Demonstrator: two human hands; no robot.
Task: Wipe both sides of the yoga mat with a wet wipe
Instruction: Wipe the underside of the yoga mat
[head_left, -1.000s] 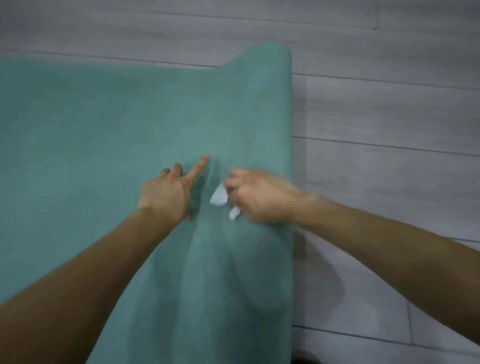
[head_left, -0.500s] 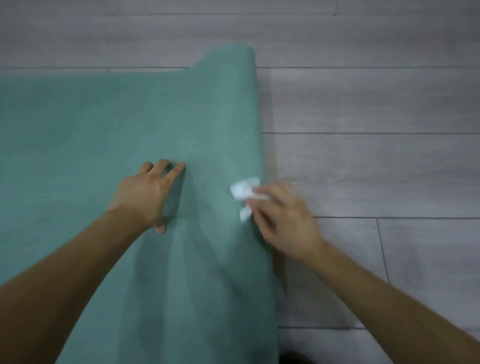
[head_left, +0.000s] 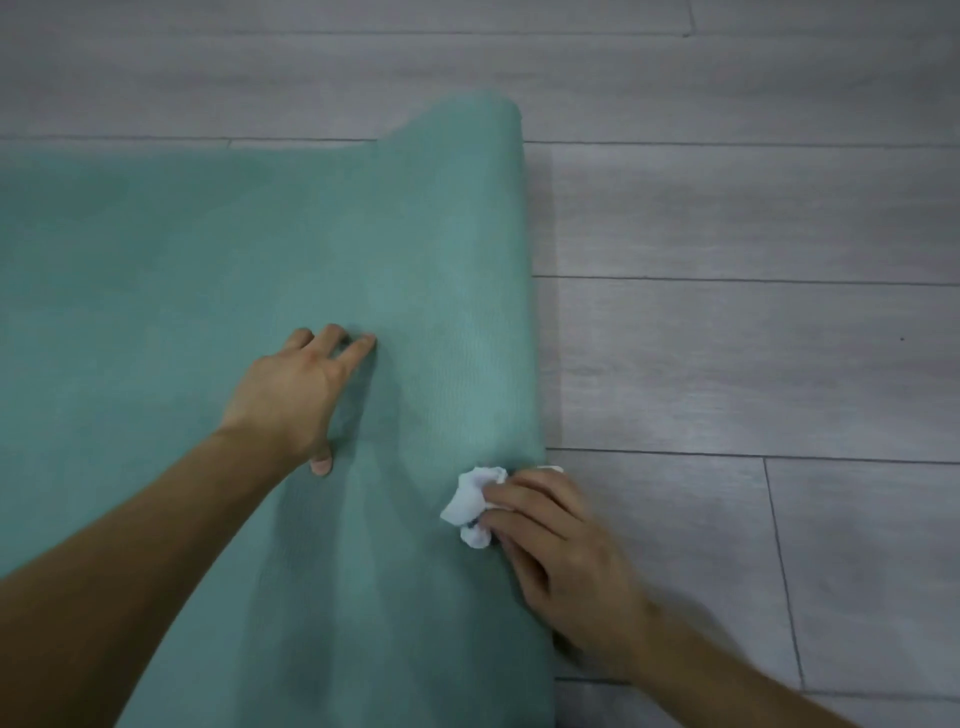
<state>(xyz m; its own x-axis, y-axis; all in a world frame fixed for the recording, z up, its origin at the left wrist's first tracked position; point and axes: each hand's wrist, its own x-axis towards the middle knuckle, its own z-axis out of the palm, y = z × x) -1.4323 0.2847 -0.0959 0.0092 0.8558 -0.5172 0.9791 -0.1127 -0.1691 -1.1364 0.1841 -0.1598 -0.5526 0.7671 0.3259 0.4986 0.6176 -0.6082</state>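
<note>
while the left hand lies flat on the mat, fingers spread and straight with the thumb pressed down at the near side, it seems placed there to pin the sheet so it cannot slide or bunch under rubbing. the mat covers the left and middle of the floor, and its far right corner curls upward, which suggests it wants to roll back. the right hand pinches a crumpled white wipe between curled fingers and holds it against the mat's right edge, near side, part of the hand hanging over onto the floor. bunching the wipe probably gives a firmer pad. only this upper face can be judged as being wiped; the underside is hidden.
</note>
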